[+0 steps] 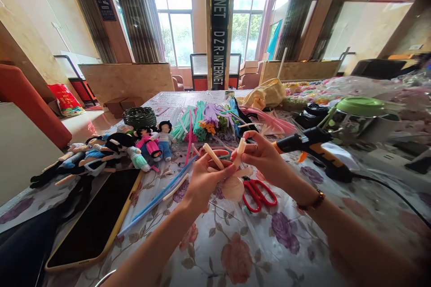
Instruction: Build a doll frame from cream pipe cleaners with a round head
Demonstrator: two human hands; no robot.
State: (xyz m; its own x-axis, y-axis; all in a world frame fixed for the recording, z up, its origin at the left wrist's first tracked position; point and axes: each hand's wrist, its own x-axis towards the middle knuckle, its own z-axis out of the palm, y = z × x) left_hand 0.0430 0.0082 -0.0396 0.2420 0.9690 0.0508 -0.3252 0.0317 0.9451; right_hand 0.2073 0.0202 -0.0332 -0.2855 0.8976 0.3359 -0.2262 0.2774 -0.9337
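Both hands are on a pale peach doll body (232, 188), apparently made of chenille stems, whose round end hangs below the fingers. My left hand (206, 176) pinches it between thumb and fingers, and one limb sticks up past the fingertips. My right hand (264, 154) is closed on another upright limb (239, 151), gripping it with thumb and forefinger. Red-handled scissors (258, 193) lie on the table just below my right hand. Blue chenille stems (158, 193) and a cream stem (175, 187) lie left of my left hand.
A glue gun (311, 148) with a black cord lies at right. Several finished dolls (97, 152), a phone (96, 219) and a dark wire coil (139, 116) are at left. Bundles of coloured stems (205, 121) sit behind the hands, and a green-lidded jar (358, 116) stands back right.
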